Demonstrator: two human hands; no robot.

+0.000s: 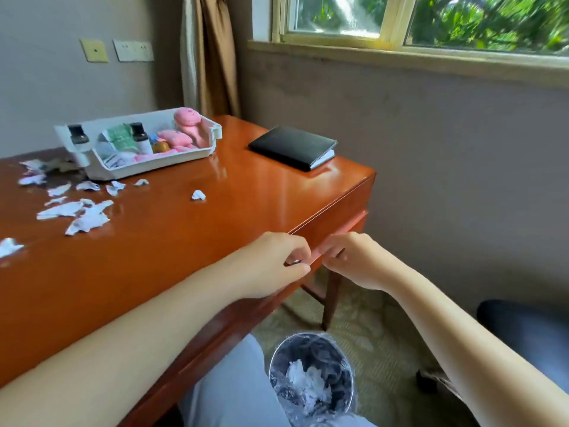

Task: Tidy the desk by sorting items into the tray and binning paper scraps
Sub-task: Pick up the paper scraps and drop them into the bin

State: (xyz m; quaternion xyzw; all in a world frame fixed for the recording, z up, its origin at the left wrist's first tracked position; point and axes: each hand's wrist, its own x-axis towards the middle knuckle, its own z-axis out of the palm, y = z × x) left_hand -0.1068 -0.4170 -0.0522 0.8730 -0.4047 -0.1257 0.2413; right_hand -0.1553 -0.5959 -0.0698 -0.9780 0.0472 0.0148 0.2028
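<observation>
Polished orange-brown wood is what your hands meet: both sit at the front edge of the desk (184,241), close together but not touching. Your left hand (277,260) has its fingers curled in with the thumb pressed to the fingertips, pinching a small dark item (294,261) that is too small to identify. Your right hand (348,257) also has its fingers curled, tips at the lip of the desk edge; you cannot tell from here whether they hold anything.

The paper scraps (83,217) lie well apart from your fingers, scattered over the far left of the desk, with one lone scrap (198,195) nearest to you. Behind them stands the white tray (154,171), holding pink plush toys (187,118), small dark-capped bottles (140,137) and a green packet (121,138). A black notebook (292,146) lies closed near the desk's far right corner.

On the floor below your hands, beside your knee, the bin (311,335) with its clear liner holds crumpled white paper (308,383).
</observation>
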